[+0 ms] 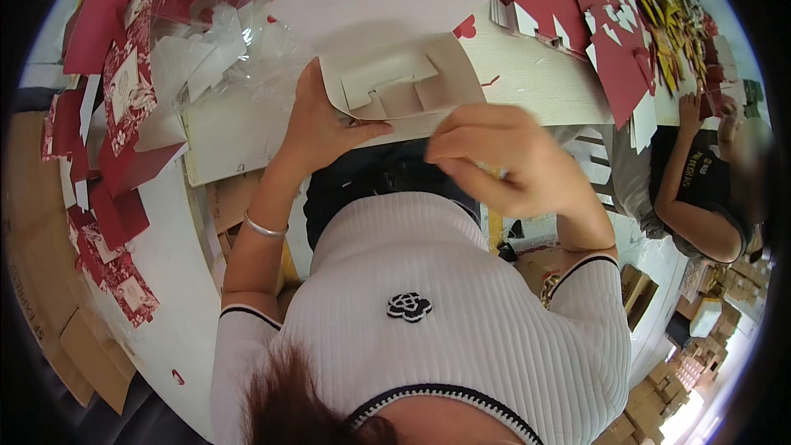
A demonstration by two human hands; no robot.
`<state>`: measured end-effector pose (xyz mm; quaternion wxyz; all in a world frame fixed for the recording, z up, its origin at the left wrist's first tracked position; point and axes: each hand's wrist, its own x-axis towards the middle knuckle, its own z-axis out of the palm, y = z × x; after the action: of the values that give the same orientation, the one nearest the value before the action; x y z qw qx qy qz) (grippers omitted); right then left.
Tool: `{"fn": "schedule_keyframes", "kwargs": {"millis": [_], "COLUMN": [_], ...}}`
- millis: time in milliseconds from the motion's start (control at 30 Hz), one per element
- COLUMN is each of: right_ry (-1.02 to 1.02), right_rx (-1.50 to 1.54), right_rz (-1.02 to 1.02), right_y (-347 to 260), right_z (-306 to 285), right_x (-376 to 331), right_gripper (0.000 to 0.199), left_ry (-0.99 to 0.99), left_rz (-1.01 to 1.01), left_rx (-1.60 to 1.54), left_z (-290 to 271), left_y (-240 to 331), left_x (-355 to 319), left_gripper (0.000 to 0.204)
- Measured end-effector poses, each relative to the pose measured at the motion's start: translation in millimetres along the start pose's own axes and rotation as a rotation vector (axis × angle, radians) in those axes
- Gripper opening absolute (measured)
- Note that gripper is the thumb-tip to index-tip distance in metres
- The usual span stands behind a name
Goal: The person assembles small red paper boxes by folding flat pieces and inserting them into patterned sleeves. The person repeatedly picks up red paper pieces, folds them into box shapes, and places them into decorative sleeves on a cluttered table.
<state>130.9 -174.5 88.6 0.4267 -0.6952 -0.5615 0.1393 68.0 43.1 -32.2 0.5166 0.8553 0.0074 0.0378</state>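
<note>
An open box point(394, 105) with a pale inside and a raised lid flap point(387, 2) stands at the table's near edge. Folded white card pieces or flaps point(397, 92) divide its inside. My left hand point(323, 125) grips the near left corner of the box, thumb along the front wall and fingers up the left side. Just right of the box's front, in the air, my right hand point(507, 156) is slightly blurred. Its fingers are curled in toward the thumb, and I see nothing in them.
Crumpled clear plastic point(231, 53) lies left of the box on the pale table point(540, 74). Red and patterned cartons point(124, 91) crowd the left side. Stacked red card sheets point(614, 49) and yellow strips point(671, 16) lie at right. Another person point(704, 177) works at far right.
</note>
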Motion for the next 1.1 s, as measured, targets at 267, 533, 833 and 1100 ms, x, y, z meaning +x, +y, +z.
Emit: {"fn": "schedule_keyframes", "kwargs": {"millis": [267, 533, 833, 1100], "right_ry": [-0.289, -0.804, -0.647, -0.644], "right_rx": [-0.5, -0.797, -0.729, -0.965], "right_rz": [0.152, 0.341, 0.328, 0.198], "right_y": [1.6, 46.9, 59.9, 49.0], "right_z": [-6.3, 8.5, 13.3, 24.4], "right_x": [55.2, 83.4, 75.1, 77.0], "right_gripper": [0.006, 0.028, 0.022, 0.016], "left_ry": [0.114, 0.177, 0.045, 0.034], "left_rz": [0.28, 0.337, 0.273, 0.333], "left_rx": [0.167, 0.211, 0.183, 0.205], "left_z": [2.2, 11.5, 5.1, 2.6], "left_y": [12.3, 13.9, 14.4, 15.5], "left_x": [2.9, 7.0, 19.5, 21.4], "left_gripper": [0.076, 0.081, 0.087, 0.087]}}
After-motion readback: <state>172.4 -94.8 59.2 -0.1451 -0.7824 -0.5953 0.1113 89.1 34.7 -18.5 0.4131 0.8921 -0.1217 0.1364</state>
